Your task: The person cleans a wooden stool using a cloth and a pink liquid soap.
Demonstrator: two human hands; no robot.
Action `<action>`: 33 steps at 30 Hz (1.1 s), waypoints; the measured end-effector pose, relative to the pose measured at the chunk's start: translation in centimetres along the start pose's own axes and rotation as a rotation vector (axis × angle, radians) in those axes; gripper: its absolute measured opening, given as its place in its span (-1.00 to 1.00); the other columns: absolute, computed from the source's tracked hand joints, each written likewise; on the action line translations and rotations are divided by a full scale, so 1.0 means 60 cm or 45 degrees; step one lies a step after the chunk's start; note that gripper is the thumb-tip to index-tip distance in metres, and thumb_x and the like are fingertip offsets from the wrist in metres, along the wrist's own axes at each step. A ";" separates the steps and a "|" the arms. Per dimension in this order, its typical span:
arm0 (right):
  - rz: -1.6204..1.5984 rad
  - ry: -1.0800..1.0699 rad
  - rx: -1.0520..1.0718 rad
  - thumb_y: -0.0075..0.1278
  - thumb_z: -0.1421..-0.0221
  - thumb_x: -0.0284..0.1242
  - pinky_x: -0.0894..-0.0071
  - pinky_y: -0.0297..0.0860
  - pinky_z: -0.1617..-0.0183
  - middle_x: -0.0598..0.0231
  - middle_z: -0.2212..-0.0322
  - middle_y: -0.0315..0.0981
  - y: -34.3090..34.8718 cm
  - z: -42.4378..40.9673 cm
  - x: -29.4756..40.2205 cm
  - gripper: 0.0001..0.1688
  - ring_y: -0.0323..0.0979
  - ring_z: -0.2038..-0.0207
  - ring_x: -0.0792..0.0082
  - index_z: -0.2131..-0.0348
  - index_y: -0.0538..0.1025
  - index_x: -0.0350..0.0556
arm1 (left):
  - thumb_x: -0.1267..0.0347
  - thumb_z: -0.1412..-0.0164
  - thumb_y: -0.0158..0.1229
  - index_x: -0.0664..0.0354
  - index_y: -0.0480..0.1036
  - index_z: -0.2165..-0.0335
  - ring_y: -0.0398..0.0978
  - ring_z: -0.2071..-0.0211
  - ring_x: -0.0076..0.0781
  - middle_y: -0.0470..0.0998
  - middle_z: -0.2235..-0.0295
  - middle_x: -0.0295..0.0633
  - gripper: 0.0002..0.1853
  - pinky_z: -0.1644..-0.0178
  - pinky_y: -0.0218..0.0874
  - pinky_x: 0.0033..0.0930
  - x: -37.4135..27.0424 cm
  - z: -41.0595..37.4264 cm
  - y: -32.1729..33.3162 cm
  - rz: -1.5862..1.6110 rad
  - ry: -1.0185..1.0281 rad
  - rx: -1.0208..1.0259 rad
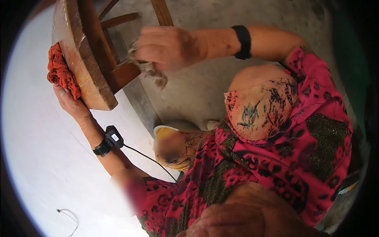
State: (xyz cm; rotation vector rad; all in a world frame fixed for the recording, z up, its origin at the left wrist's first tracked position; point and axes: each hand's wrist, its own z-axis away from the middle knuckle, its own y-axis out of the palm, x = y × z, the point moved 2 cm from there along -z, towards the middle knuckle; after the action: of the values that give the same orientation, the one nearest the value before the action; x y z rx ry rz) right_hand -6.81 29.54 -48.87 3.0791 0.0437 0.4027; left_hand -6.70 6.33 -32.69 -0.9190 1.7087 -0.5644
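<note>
My left hand (72, 103) is at the left, its fingers closed at the lower end of a bunched orange-red cloth (60, 69). That cloth lies against the face of a thick wooden board (96, 94), the worn top of a piece of wooden furniture with legs and crossbars. My right hand (165, 47), blurred, is closed around a crumpled grey-brown rag (151, 72). It is beside the furniture's legs and a lower crossbar (124, 75); whether the rag touches the wood I cannot tell.
A white wall (44, 142) stands along the left, a grey concrete floor (195, 94) below. Near my knee is a pale-rimmed container (165, 127), mostly hidden. A black cable (148, 158) runs from the device (114, 136) on my left wrist. A thin wire (74, 219) shows low on the wall.
</note>
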 end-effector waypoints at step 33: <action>0.045 1.213 0.707 -0.08 0.03 -0.50 0.31 0.36 0.33 0.13 0.46 0.42 -0.064 0.274 -0.046 -0.70 0.41 0.40 0.16 0.22 0.42 -0.21 | 0.10 -0.30 -0.36 0.32 0.25 -0.02 0.42 0.11 -0.37 0.43 0.08 -0.12 -0.44 0.00 0.24 -0.39 -0.005 -0.002 -0.020 -0.356 0.159 0.026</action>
State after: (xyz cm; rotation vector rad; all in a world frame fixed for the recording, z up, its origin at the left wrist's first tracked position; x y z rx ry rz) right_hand -5.32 32.79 -65.60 2.9895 0.1424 2.1015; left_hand -6.39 5.84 -31.56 -1.1373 1.6920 -0.8377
